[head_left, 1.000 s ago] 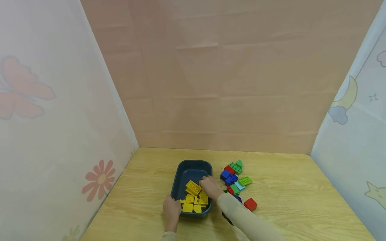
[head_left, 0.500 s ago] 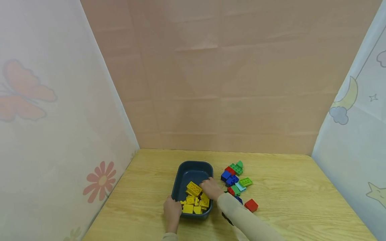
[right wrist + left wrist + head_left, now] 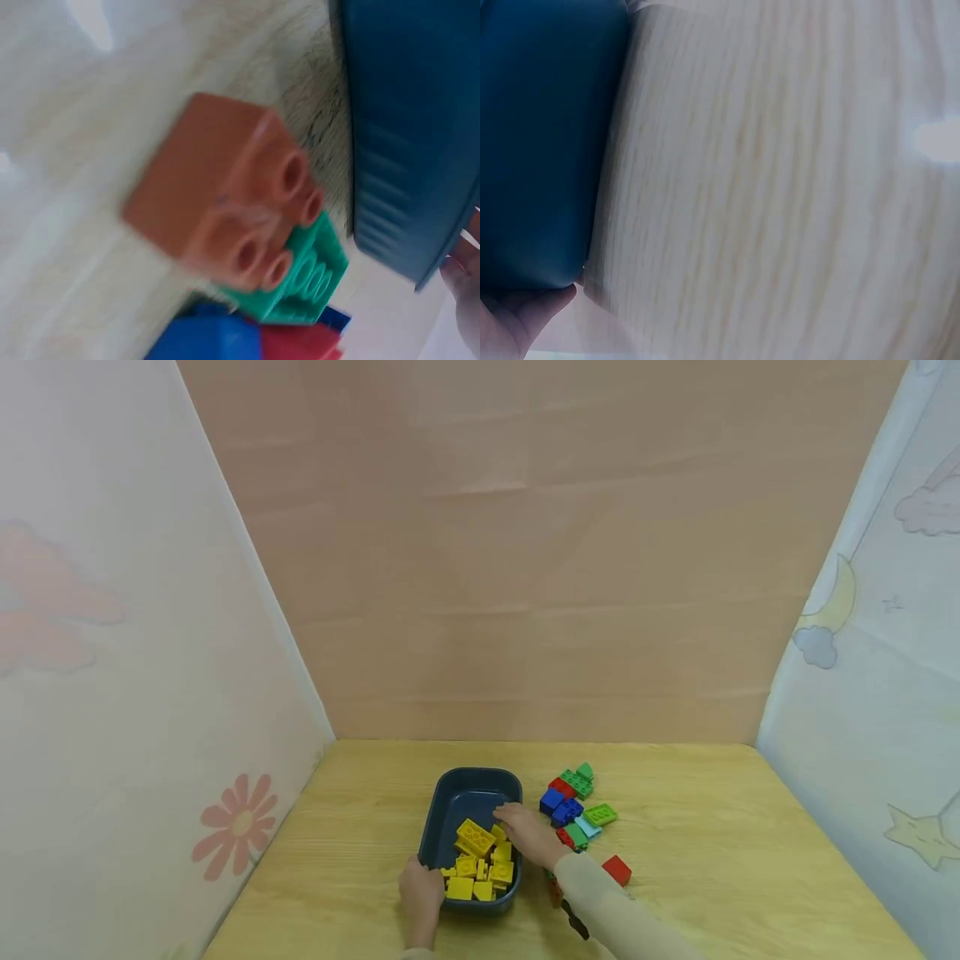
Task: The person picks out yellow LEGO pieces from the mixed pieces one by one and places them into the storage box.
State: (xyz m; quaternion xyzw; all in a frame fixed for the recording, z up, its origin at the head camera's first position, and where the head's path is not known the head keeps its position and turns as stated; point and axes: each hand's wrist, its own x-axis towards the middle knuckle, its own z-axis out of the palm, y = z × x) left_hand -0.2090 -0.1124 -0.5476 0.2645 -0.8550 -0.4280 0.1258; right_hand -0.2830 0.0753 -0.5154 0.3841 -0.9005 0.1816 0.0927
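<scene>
A dark blue plastic bin (image 3: 480, 781) stands on the table with several yellow toy building bricks (image 3: 476, 837) heaped in its near half. My left hand (image 3: 422, 887) grips the bin's near left rim. In the left wrist view, a digit (image 3: 551, 307) lies against the bin wall (image 3: 547, 150). My right hand (image 3: 528, 835) reaches over the right rim, its fingers extended above the yellow bricks, with no brick visible in them. The right wrist view catches only its fingertips (image 3: 465, 277) beside the bin's edge (image 3: 412, 150).
Right of the bin lies a loose group of bricks: blue (image 3: 566, 812), green (image 3: 577, 783), lime (image 3: 600, 814) and a separate red one (image 3: 617, 870). A brown brick (image 3: 217, 187) stands close by the bin. Patterned sheets (image 3: 112, 693) border the wooden table (image 3: 697, 843).
The right hand's fingers have lifted and straightened somewhat over the yellow bricks. The left hand keeps its grip on the bin. The head view has shifted slightly.
</scene>
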